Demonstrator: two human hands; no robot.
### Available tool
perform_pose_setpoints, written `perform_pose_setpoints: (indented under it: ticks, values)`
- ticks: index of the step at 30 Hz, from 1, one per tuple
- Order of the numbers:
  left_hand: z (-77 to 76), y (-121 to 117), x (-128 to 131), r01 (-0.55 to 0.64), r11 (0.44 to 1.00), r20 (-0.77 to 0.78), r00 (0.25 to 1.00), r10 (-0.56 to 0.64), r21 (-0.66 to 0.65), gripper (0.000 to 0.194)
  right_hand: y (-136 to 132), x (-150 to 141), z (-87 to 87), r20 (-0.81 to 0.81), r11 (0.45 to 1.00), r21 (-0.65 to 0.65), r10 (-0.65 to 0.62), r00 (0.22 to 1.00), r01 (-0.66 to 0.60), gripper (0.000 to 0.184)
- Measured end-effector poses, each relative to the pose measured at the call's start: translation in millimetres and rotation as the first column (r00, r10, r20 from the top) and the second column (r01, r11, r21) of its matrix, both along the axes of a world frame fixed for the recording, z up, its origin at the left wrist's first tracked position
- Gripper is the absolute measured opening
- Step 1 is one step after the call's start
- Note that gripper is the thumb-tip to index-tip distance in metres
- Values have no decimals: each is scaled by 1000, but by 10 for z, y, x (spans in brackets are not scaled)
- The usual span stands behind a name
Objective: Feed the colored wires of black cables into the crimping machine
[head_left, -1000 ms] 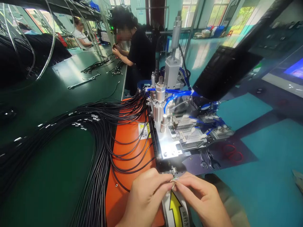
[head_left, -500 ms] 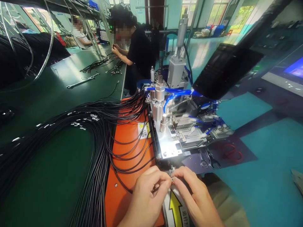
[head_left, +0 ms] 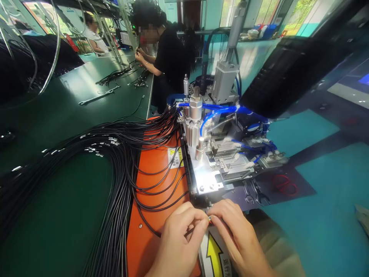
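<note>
Both bare hands sit close together, the left hand and right hand pinching from either side a tiny metal terminal, mostly hidden by the fingertips, just in front of the bright aluminium pneumatic fixture. Left of that fixture, a long bundle of thin black cables fans over an orange rubber mat; beyond it, a co-worker in a black shirt works at a green bench. Gripping right at the tip, with the hands braced together, looks the steadiest way to handle so small a piece
</note>
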State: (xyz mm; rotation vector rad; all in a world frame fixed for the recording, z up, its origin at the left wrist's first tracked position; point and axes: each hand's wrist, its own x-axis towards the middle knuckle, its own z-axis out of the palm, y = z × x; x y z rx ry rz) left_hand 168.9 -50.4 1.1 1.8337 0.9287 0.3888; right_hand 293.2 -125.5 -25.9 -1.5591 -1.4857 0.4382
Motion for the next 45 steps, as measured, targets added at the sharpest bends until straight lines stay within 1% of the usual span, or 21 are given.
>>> perform_pose_setpoints:
  ticks: [3,8,10,12,14,17,19,22,25,28,30,32,34,35,36,38,39,40,41,42,45]
  values:
    - [-12,-13,-1,-8,999,-10,1000,8,48,25,2,-18,7,-13,1000,4,-5,1000,5,18]
    - [-38,-46,-6,-41,979,0,999,42,202,24,-3,-130,-66,-25,991,64,-113,993,114,17]
    - [-59,-29,-21,-23,974,11,1000,21,226,20,0,-130,-119,-17,986,90,-137,990,138,18]
    - [-83,19,-48,20,971,18,1000,-25,240,12,12,-75,-181,-10,984,112,-138,990,138,18]
    - [-104,88,-80,73,967,-6,997,-74,246,11,33,19,-256,-21,984,122,-129,991,131,19]
    - [-129,185,-117,116,967,-95,991,-96,228,10,63,150,-397,-33,988,117,-96,995,99,18]
    - [-142,218,-130,133,967,-149,984,-103,215,10,72,191,-491,-22,991,107,-80,997,82,18]
    - [-161,224,-137,166,964,-203,971,-123,210,10,68,193,-592,11,990,103,-98,995,96,18]
    - [-177,216,-132,168,966,-232,965,-121,197,11,58,186,-639,49,987,131,-96,994,89,18]
    - [-180,218,-129,168,971,-244,962,-124,170,11,57,193,-665,51,983,170,-79,996,69,18]
    - [-167,225,-135,189,968,-253,957,-144,163,11,61,200,-676,40,981,185,-71,997,62,18]
    - [-144,234,-145,233,956,-265,947,-182,176,15,67,208,-673,33,982,182,-65,997,58,18]
    - [-123,247,-153,310,920,-288,928,-237,241,22,70,218,-649,33,986,160,-59,998,53,17]
    - [-120,254,-153,363,882,-313,911,-268,300,25,71,223,-630,36,989,143,-56,998,50,17]
    - [-124,262,-150,412,830,-345,894,-287,377,28,72,227,-606,38,991,122,-56,998,51,16]
    - [-160,277,-131,491,683,-418,862,-288,541,37,75,229,-554,36,996,66,-61,997,59,16]
    - [-189,283,-117,504,612,-442,857,-266,609,41,77,227,-528,28,997,36,-68,997,67,17]
    - [-222,289,-101,503,561,-454,859,-237,658,43,79,223,-504,15,997,4,-75,997,75,18]
    - [-256,293,-84,495,535,-458,863,-213,684,43,82,218,-483,-3,996,-24,-84,996,84,19]
    - [-286,297,-69,490,533,-459,866,-201,690,40,84,213,-465,-23,994,-49,-94,995,93,20]
    - [-339,306,-32,490,591,-471,859,-202,641,29,88,196,-429,-72,989,-97,-123,990,116,20]
